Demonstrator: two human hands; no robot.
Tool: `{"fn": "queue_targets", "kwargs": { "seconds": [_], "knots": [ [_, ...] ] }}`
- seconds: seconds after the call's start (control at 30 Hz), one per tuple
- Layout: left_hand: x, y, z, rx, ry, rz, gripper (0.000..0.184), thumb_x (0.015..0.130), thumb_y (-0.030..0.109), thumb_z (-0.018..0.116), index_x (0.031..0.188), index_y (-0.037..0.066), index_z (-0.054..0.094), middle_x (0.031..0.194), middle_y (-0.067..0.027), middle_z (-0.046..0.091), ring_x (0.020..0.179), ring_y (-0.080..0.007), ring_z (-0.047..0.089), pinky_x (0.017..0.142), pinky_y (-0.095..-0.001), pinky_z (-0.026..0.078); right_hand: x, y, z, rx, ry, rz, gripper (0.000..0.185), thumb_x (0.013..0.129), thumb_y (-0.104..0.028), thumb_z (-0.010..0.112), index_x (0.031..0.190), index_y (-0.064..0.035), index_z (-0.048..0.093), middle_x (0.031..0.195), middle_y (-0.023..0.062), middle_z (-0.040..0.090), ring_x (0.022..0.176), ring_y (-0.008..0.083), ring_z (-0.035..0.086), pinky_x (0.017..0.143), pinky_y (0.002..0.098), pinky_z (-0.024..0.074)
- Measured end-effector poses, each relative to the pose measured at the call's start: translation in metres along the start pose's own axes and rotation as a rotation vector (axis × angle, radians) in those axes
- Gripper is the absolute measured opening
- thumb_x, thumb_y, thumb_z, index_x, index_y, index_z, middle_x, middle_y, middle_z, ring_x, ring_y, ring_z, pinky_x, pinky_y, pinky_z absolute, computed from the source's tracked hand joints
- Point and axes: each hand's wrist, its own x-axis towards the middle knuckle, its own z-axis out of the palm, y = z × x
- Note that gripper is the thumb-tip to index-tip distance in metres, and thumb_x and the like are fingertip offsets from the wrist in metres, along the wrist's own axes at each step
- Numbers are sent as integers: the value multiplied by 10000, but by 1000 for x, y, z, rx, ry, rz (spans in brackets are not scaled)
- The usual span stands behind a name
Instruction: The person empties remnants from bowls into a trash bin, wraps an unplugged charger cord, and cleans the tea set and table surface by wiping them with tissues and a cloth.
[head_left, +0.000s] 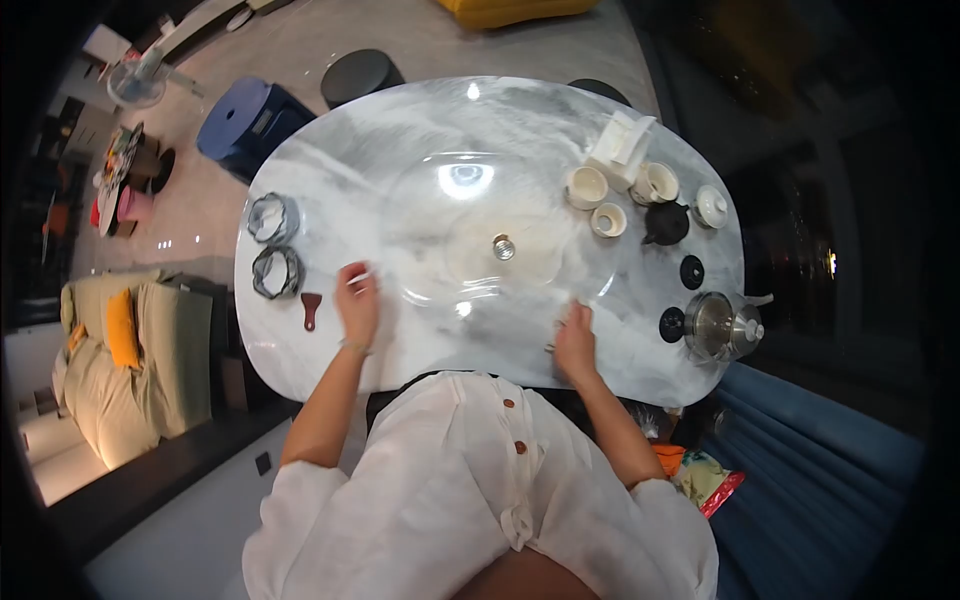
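Note:
My left hand hovers over the left part of the marbled table, fingers loosely bent and a little apart, with nothing seen in them. Nearest to it lies a small dark red tool with a flared end, perhaps a brush or scraper. Beyond that stand two containers lined with dark-rimmed bags, a nearer one and a farther one. My right hand is curled near the table's front edge. A tiny dark spot shows beside its fingers; what they hold, if anything, I cannot make out.
A small round metallic object sits mid-table. To the right are several cream cups, a white tissue holder, a dark teapot, a lidded white bowl and a glass kettle. A blue stool stands beyond the table.

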Motion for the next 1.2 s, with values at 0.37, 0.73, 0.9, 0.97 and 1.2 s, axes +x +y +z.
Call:
{"fn": "queue_targets", "kwargs": {
  "seconds": [0.37,0.73,0.9,0.97,1.2],
  "knots": [
    [-97,-34,-81,-320,448,-280,200,863,88,578,1025,18,484,917,-49,512,681,-127,569,623,-244,503,70,-144,123,12,-163,-288,510,808,-38,455,1306,-17,348,1151,189,428,885,385,551,761,441,463],
    [-127,-55,-145,-274,666,-355,177,863,71,568,1013,20,489,905,-46,521,682,-118,571,607,-232,493,243,-144,70,-236,140,-572,428,809,5,468,1231,-63,497,1056,130,515,947,316,508,827,379,426],
    [-133,-48,-139,-299,627,-333,173,868,88,568,1009,24,493,885,-40,532,685,-123,567,613,-239,492,197,-193,145,-226,-135,-809,285,878,-261,490,1144,-207,576,1031,85,536,967,262,488,832,362,443],
    [-124,-50,-141,-308,665,-342,178,861,57,566,1005,2,479,905,-60,526,667,-126,582,604,-236,504,162,-198,163,-195,-270,-779,281,891,-330,483,1103,-173,580,1037,98,528,980,263,492,822,352,449],
    [-105,-53,-133,-328,612,-312,181,867,67,560,1011,-6,478,923,-68,529,686,-125,584,603,-238,505,77,-132,122,210,-743,-918,431,753,72,426,1080,-146,603,970,59,531,871,229,473,806,323,411]
  ]
}}
